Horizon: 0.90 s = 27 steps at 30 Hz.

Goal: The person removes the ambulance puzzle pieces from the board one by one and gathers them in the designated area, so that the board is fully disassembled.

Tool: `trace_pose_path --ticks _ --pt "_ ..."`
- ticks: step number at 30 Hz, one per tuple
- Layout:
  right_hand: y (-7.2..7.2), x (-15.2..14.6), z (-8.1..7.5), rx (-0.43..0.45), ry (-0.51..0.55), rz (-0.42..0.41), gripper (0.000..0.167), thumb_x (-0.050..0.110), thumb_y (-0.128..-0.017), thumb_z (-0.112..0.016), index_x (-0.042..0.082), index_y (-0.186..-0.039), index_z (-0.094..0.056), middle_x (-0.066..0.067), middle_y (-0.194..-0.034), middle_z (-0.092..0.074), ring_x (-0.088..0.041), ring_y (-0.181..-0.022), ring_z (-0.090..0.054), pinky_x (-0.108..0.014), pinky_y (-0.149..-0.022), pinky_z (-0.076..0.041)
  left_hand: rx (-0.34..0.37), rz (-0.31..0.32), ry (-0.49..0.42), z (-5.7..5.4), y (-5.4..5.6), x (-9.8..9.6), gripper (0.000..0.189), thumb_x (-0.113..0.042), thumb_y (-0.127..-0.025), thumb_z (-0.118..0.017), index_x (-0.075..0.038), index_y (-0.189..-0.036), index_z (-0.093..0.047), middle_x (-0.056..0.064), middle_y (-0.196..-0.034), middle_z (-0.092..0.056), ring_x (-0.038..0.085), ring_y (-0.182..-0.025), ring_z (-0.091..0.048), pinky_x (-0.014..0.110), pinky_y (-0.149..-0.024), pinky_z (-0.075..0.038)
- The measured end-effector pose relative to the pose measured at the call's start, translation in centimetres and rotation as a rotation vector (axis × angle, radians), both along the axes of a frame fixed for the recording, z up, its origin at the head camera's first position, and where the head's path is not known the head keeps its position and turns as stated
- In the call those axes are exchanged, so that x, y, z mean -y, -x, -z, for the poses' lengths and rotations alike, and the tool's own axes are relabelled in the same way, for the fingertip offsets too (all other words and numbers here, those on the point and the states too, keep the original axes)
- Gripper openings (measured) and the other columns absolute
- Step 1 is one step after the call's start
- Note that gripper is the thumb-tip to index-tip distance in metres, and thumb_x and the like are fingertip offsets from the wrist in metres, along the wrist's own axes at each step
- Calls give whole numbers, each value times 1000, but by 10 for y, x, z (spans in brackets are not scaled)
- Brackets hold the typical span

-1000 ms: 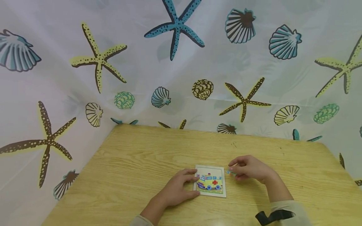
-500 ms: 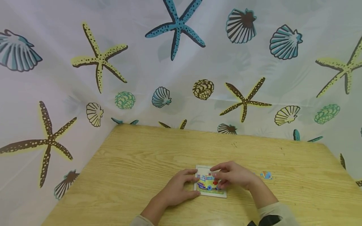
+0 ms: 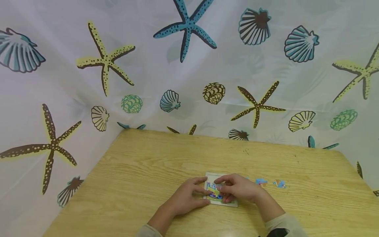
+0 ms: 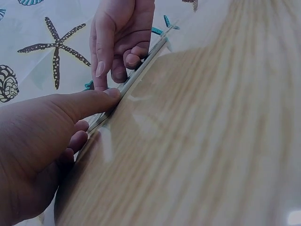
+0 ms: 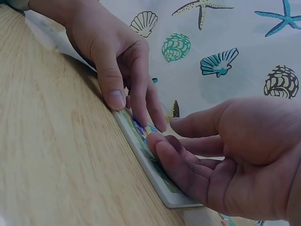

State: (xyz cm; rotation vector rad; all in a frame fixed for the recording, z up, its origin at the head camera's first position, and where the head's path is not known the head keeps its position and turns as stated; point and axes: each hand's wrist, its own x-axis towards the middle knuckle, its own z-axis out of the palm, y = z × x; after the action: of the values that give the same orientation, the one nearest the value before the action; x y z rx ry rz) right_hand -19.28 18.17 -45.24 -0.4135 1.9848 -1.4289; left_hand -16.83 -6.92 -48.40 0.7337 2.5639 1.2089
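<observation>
A small square picture puzzle in a pale frame (image 3: 211, 174) lies on the wooden table in front of me; part of a yellow vehicle shows in it. My left hand (image 3: 184, 198) rests along its left side, the thumb at the near corner and fingertips on the picture. From the right, my right hand (image 3: 244, 190) reaches over the puzzle and hides its right half. In the right wrist view, bent fingertips of the right hand (image 5: 244, 155) meet the picture surface beside the left hand (image 5: 106, 49). I cannot tell whether they pinch a piece.
Right of the frame lie a blue puzzle piece (image 3: 261, 181) and a blue-and-orange one (image 3: 279, 183). A bit of blue (image 3: 247, 178) peeks out behind the right hand. A shell-and-starfish curtain (image 3: 189, 75) hangs round the table's back and left edges (image 3: 177, 133).
My right hand has moved left from the loose pieces onto the puzzle, uncovering the pieces on the right. The left hand stays at the frame's left side.
</observation>
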Motion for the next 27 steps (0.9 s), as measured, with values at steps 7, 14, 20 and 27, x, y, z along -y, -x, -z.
trace_pose_path --ticks 7,14,20,27 --pt "-3 10 0 -60 4 97 38 19 -99 -63 -5 -128 -55 -13 -88 -66 -15 -70 -69 -31 -67 -61 -2 7 2 -2 0 2 29 -39 -89 -75 -23 -113 -77 1 -155 -46 34 -145 -36 62 -115 -32" --pt "-6 20 5 -124 -20 210 29 14 -96 -66 -4 -118 -59 -9 -84 -62 -14 -66 -67 -27 -63 -61 -8 16 7 -3 0 1 29 -40 -89 -75 -24 -113 -77 2 -155 -45 35 -144 -37 62 -115 -33" --pt "-8 29 8 -166 -49 296 19 8 -96 -65 -5 -108 -61 -6 -79 -58 -13 -63 -64 -25 -60 -59 -17 6 21 0 1 0 28 -41 -88 -75 -27 -112 -77 -1 -155 -45 32 -144 -37 59 -116 -33" --pt "-9 31 8 -140 -75 306 17 10 -97 -64 -4 -106 -61 -8 -83 -62 -13 -64 -64 -26 -62 -59 -2 17 6 0 0 1 30 -40 -89 -75 -23 -114 -76 1 -155 -44 33 -145 -36 60 -116 -32"
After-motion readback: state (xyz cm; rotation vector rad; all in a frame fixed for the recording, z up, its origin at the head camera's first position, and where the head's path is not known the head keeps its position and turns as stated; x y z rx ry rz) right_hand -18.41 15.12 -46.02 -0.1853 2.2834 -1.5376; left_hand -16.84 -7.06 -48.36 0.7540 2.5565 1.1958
